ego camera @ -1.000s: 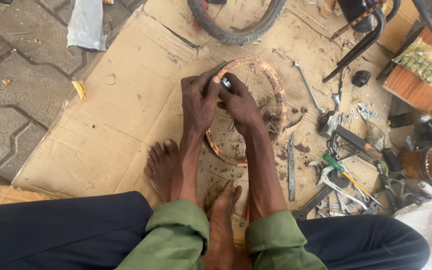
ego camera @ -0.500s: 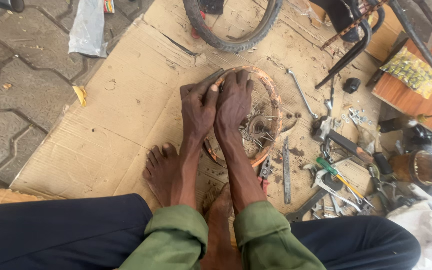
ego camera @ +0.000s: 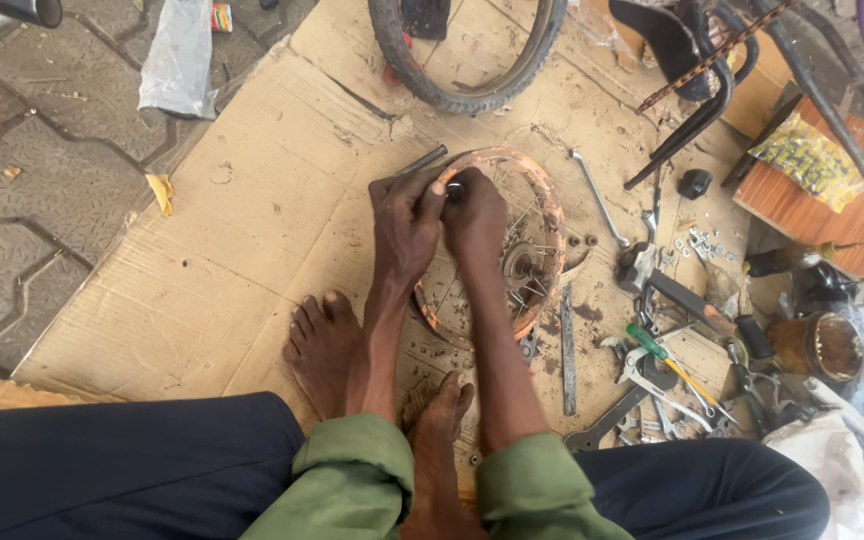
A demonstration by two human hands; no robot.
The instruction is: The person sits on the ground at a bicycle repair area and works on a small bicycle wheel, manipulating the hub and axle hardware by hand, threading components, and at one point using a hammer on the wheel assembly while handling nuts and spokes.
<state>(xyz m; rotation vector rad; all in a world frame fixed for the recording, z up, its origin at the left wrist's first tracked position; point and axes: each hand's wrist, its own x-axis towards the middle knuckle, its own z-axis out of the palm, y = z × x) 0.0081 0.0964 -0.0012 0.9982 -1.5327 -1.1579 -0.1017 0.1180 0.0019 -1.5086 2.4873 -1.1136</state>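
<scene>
**Rusted spoked wheel rim, worked by two hands on cardboard**

Item 1. Left hand (ego camera: 404, 222): rests on the far edge of the wheel rim (ego camera: 550, 222), fingers curled together over a small dark part at the rim top; what exactly they pinch cannot be told.

Item 2. Right hand (ego camera: 476, 212): touching the left hand, fingers bent and closed on the same spot of the rim.

Item 3. Wheel rim: orange-rusted, lying flat on the cardboard sheet (ego camera: 222, 250), spokes loose and crossing. Its hub (ego camera: 522, 266) sits just right of the right hand's fingers.

Item 4. Dark metal rod (ego camera: 422, 160): just beyond the left hand's fingers, touching the rim edge or close to it.

Item 5. Bicycle tyre (ego camera: 472, 95): farther out from both hands, black, lying on the cardboard.

Item 6. Spanner (ego camera: 597, 198): right of the fingers, outside the rim.

Item 7. Flat metal file (ego camera: 568, 350): nearer the person than the fingers, right of the right forearm.

Item 8. Green-handled screwdriver (ego camera: 664, 358): well right of the fingers, among scattered tools.

Item 9. Bare feet: left foot (ego camera: 324, 350) beside the left forearm, right foot (ego camera: 437, 440) between the forearms.

Item 10. Wooden box (ego camera: 822, 210): far right, apart from the hands.
</scene>
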